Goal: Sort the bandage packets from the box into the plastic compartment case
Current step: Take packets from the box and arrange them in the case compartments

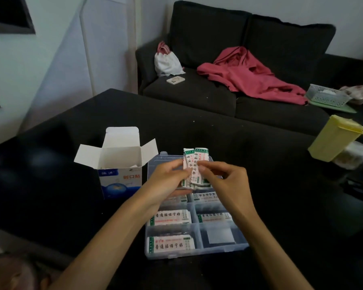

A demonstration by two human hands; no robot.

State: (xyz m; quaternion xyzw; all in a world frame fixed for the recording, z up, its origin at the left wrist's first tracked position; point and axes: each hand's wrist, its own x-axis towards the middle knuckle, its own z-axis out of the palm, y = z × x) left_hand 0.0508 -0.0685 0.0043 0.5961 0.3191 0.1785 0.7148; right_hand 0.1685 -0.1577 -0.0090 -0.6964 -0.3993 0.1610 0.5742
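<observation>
**Head view: bandage packets fanned above a half-filled case**

Head camera looks down on a dark table [249, 155], where the plastic compartment case [197, 251] lies with the open box [118, 164] just to its left. Directly above the case's far end, left hand [168, 181] and right hand [224, 181] both pinch a stack of bandage packets [195, 166], long axis roughly upright, tops pointing away. Several compartments already hold packets lying crosswise. Peeling off one portion cleanly, then turning it sideways to match, looks the sensible approach.
</observation>
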